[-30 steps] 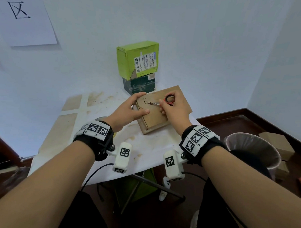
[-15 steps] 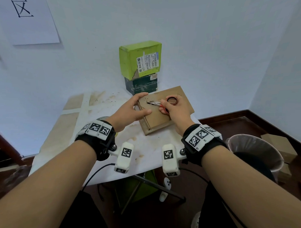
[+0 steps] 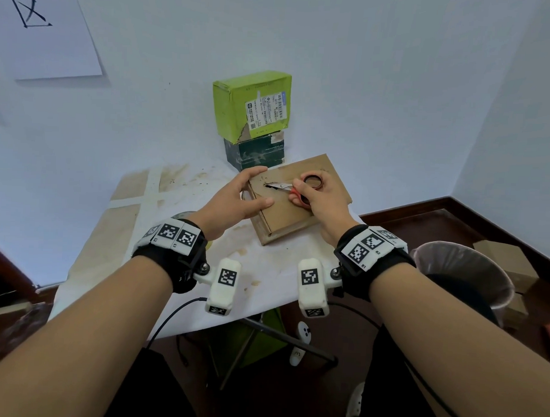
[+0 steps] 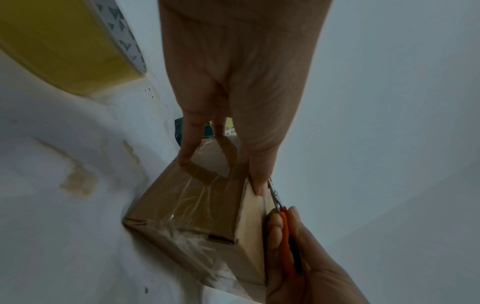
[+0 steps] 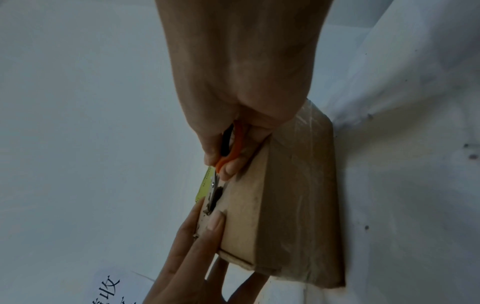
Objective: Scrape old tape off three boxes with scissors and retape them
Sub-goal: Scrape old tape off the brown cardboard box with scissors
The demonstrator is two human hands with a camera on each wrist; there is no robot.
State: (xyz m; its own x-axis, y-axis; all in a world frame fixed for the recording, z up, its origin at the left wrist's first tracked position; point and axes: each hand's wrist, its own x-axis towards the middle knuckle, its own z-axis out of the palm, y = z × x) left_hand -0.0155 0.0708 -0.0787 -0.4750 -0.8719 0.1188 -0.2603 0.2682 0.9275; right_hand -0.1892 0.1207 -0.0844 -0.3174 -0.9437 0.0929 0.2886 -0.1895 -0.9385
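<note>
A flat brown cardboard box (image 3: 286, 218) lies on the table, with clear tape on its side (image 4: 187, 203). My left hand (image 3: 236, 197) braces its left edge: the thumb lies on the top face and the fingers reach over the far corner. My right hand (image 3: 317, 197) grips orange-handled scissors (image 3: 280, 186). Their blade tip touches a scuffed spot on the box top near the left hand's fingers (image 5: 213, 224). A green box (image 3: 252, 104) sits on a dark green box (image 3: 257, 151) behind.
White stained paper covers the table (image 3: 173, 236). A yellow tape roll (image 4: 64, 47) lies near my left wrist. A lined bin (image 3: 461, 277) stands to the right on the floor, with cardboard boxes (image 3: 499, 256) beyond it. A wall is close behind the stacked boxes.
My right wrist has turned a little and uncovered the scissors' handle ring. The blade tip stays at the same spot on the box top. The left hand has not moved.
</note>
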